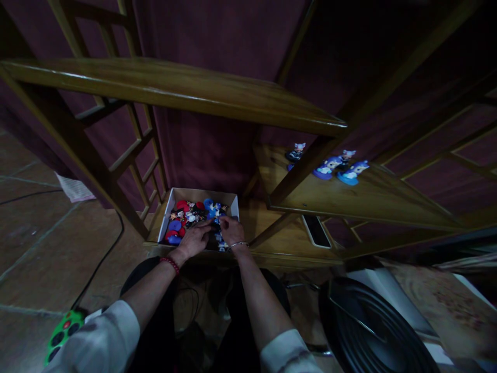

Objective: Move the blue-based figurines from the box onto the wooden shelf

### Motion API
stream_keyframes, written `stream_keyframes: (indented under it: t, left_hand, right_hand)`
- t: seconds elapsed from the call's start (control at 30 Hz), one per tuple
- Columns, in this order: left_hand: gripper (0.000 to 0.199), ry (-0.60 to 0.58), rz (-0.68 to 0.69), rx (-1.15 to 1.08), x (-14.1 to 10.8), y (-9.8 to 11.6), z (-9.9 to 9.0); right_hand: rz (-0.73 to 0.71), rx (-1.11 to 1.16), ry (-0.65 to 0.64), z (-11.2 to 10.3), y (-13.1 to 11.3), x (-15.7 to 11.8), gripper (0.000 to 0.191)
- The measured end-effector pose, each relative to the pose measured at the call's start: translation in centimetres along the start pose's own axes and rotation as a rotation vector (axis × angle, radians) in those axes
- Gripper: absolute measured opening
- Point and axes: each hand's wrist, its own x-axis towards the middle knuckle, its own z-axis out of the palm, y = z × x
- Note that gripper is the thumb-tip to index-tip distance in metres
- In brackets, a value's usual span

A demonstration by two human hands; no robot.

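Observation:
A shallow white cardboard box point(166, 226) on the low wooden shelf holds several small figurines. Red-based figurines point(186, 207) and purple-blue ones point(174, 233) lie in its left half; blue-and-white figurines point(213, 207) fill the right half. My left hand point(196, 238), with a red bead bracelet, reaches over the box's front edge, fingers stretched toward the blue figurines. At the box's right side is my right hand point(232, 231), wearing a thin bangle. Its thumb and fingers are pinched together close to my left fingertips; what they hold, if anything, is too small and dark to tell.
Several figurines point(328, 168) stand on the higher wooden shelf point(310, 194) at right. A phone point(316, 231) lies on the lower shelf. A wooden rail point(174, 85) crosses above the box. A black round stool point(376, 326) and a green controller point(64, 331) flank my legs.

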Motion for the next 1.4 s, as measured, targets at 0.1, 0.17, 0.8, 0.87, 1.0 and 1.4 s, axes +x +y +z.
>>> stream_keyframes:
  t: [0.1,0.17,0.8,0.87,1.0,1.4]
  left_hand:
    - [0.040,-0.008,0.003,0.003,0.1,0.1,0.0]
    - [0.040,-0.012,0.004,0.004,0.2,0.2,0.0]
    - [0.047,-0.125,0.062,-0.010,1.5,0.2,0.5]
    - [0.047,-0.128,0.064,-0.021,1.5,0.3,0.5]
    - [0.047,-0.085,0.035,-0.023,1.5,0.4,0.4]
    - [0.042,0.075,-0.087,0.007,2.1,0.3,0.6]
  right_hand:
    - [0.026,0.011,-0.002,-0.1,0.0,0.0,0.025]
    - [0.033,0.017,-0.002,-0.2,-0.1,0.0,0.026]
    - [0.001,0.134,0.079,1.0,0.0,0.8,0.028]
    - [-0.005,0.123,0.052,1.1,0.0,0.7,0.029]
    - [0.002,0.105,0.059,1.0,0.3,0.6,0.030]
    - [-0.018,0.079,0.015,0.8,0.5,-0.1,0.030]
